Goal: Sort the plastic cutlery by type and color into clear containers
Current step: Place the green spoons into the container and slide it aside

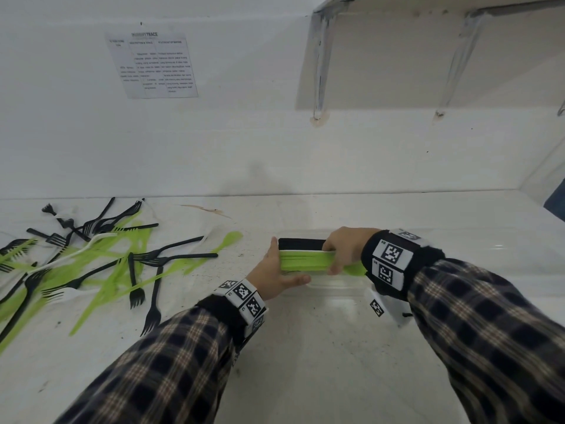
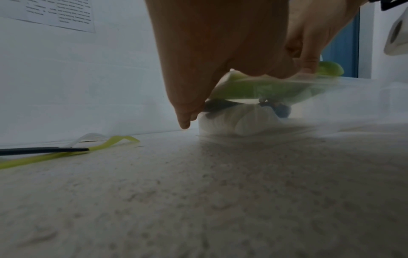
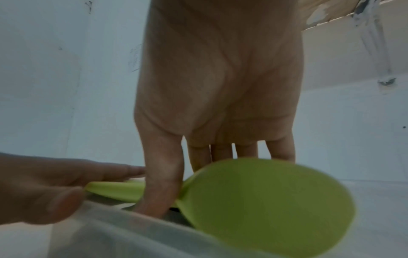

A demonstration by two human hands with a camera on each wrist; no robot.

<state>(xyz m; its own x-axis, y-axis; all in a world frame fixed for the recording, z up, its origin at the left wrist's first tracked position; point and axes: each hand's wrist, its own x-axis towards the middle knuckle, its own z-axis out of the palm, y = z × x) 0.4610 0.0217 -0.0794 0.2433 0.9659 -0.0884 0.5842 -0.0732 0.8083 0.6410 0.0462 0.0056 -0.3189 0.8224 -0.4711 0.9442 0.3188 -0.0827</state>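
White speckled counter (image 1: 305,347) against white wall. Green spoon bundle (image 1: 302,261): stacked, lime plastic, long axis left-right, bowls toward the right wrist, held over clear container (image 1: 336,289). Right hand (image 1: 347,247) clamped around bundle; left hand (image 1: 275,275) flat-fingered against handle ends. Right wrist view alone shows a rounded bowl (image 3: 264,206). Unsorted cutlery pile (image 1: 91,261) lies well left.

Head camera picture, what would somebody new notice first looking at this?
Probably the bright green spoons, a stacked bundle gripped by the right hand over the clear container at centre, with the left hand squaring their handle ends. Next, the tangled pile of loose cutlery, black and green with a little white, on the counter's left. A printed sheet hangs on the wall above it.
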